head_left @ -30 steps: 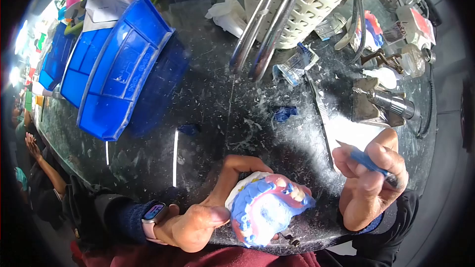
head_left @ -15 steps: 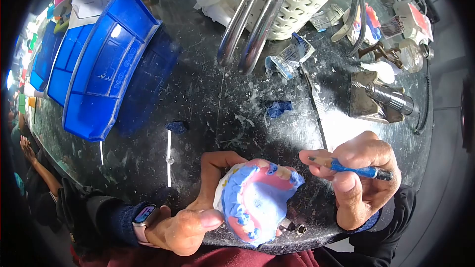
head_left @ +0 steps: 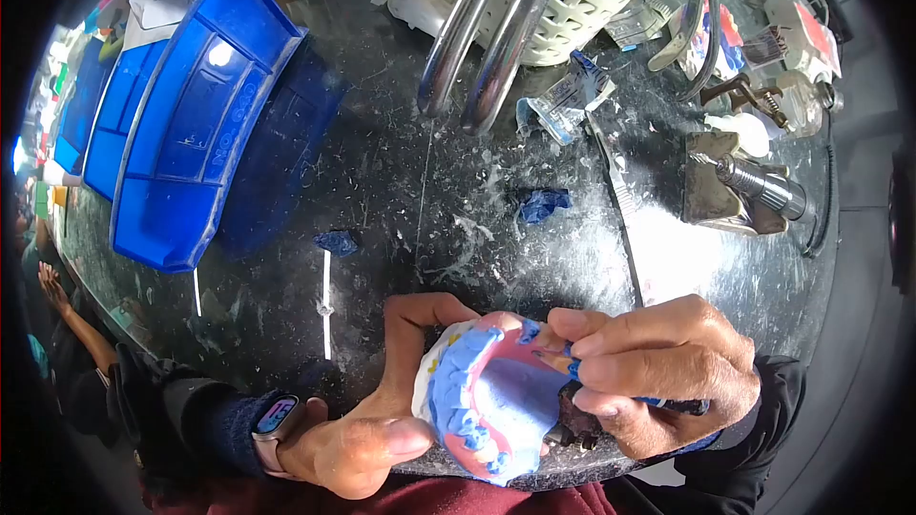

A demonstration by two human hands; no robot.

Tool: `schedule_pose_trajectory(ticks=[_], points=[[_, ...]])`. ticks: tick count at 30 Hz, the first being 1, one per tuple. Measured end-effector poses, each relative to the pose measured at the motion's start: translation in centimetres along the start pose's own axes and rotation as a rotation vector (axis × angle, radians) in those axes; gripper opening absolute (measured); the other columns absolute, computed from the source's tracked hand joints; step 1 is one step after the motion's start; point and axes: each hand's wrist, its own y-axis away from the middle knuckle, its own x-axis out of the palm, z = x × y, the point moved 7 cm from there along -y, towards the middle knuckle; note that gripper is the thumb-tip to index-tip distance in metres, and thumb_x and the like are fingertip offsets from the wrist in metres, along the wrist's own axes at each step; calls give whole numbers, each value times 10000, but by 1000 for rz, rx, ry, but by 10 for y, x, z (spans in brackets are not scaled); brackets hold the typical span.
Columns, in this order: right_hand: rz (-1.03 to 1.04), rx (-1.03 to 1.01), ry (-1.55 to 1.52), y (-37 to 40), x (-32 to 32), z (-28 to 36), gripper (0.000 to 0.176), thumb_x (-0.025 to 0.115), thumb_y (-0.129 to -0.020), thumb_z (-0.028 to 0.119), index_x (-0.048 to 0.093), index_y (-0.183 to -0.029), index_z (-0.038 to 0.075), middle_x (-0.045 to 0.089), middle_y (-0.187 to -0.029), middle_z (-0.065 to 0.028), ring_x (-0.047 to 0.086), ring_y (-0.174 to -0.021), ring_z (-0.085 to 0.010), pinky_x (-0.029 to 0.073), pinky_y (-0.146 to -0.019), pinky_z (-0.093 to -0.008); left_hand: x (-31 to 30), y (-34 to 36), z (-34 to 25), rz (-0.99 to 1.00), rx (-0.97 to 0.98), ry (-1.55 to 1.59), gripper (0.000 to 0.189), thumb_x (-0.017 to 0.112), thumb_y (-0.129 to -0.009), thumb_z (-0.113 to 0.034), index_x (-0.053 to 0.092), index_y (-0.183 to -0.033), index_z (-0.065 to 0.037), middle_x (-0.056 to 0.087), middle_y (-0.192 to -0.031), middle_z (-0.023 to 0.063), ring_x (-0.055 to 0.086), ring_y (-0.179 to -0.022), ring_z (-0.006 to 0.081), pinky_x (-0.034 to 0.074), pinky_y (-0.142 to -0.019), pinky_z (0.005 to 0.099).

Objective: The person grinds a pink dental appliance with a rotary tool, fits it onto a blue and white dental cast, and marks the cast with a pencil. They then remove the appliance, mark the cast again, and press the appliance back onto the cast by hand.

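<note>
My left hand (head_left: 358, 448), with a watch (head_left: 277, 415) on its wrist, grips a dental model (head_left: 515, 401) from the left, thumb in front and a finger curled behind. The model has a white base, pink gum areas, several teeth and blue material over its palate and rim. In my right hand (head_left: 673, 372) is a blue pencil (head_left: 553, 360), pinched between thumb and fingers. Its bare wooden tip is right at the teeth on the model's upper right side. Most of the pencil's shaft is hidden behind my fingers.
Blue trays (head_left: 181, 143) stand at the left. A white basket (head_left: 596, 0) is at the back, near metal tubes (head_left: 515, 38). Blue scraps (head_left: 544, 205) lie mid-table; a handpiece (head_left: 763, 186) rests on a holder at right. Another person's hand (head_left: 52, 286) shows far left.
My right hand has moved left with the pencil, bringing its tip from beside the model to the teeth. My left hand keeps its hold on the model.
</note>
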Motion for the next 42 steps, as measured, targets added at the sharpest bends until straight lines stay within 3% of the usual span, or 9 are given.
schedule_pose_trajectory(ticks=[4,5,7,13,19,22,29,38,42], points=[[118,37,-30,-1,0,2,129,623,-818,103,575,-840,-15,551,-885,-147,633,-864,-339,562,-757,-407,0,1,2,-162,-11,26,798,629,-617,-444,206,-1212,-121,378,-1184,183,418,-1145,316,362,-958,475],[10,46,-116,2,-3,-1,136,611,-827,114,555,-851,-8,538,-892,-138,634,-861,-333,561,-762,-407,0,1,2,-196,-19,32,795,655,-595,-470,251,-1194,-137,416,-1147,192,457,-1116,322,392,-939,483],[-207,62,-288,12,-6,-8,151,588,-844,134,513,-873,6,512,-905,-121,635,-856,-321,560,-771,-407,1,0,4,-96,-12,-18,779,643,-621,-487,235,-1190,-144,405,-1172,238,437,-1141,360,376,-945,506],[-250,-26,-305,12,-13,-3,177,561,-860,172,439,-917,58,474,-905,-97,638,-832,-277,561,-785,-365,19,3,-7,464,439,11,674,672,-734,-282,204,-1197,-137,345,-1225,368,345,-1177,514,356,-940,543],[-152,-220,-423,22,-17,14,218,670,-757,16,488,-866,62,512,-913,-110,625,-899,-323,572,-770,-329,18,5,-7,436,636,-160,552,606,-816,-306,256,-1187,-95,307,-1178,441,488,-1046,465,459,-858,456],[-9,-210,-268,25,-14,26,183,695,-735,17,528,-786,71,539,-868,-93,643,-866,-302,584,-644,-300,25,5,-24,407,690,-299,652,609,-797,-353,252,-1238,-32,367,-1173,400,516,-1055,375,474,-840,374],[23,-318,-260,27,-8,29,124,686,-759,50,601,-847,63,621,-874,-125,619,-941,-295,577,-613,-287,28,5,-35,443,707,-720,677,541,-820,-404,286,-1241,60,408,-1154,331,503,-1057,367,406,-905,456],[41,-330,-182,28,-6,30,153,673,-760,30,582,-883,44,611,-851,-115,619,-930,-302,574,-728,-334,31,6,-38,340,747,-855,625,590,-759,-401,431,-1180,33,418,-1123,222,435,-1080,342,300,-975,514],[-30,-404,-306,31,-9,28,201,692,-742,40,585,-912,41,618,-893,-131,628,-885,-333,567,-731,-364,28,10,-49,260,823,-1004,625,596,-665,-389,538,-1188,-53,425,-1086,163,386,-1013,269,295,-903,427]])
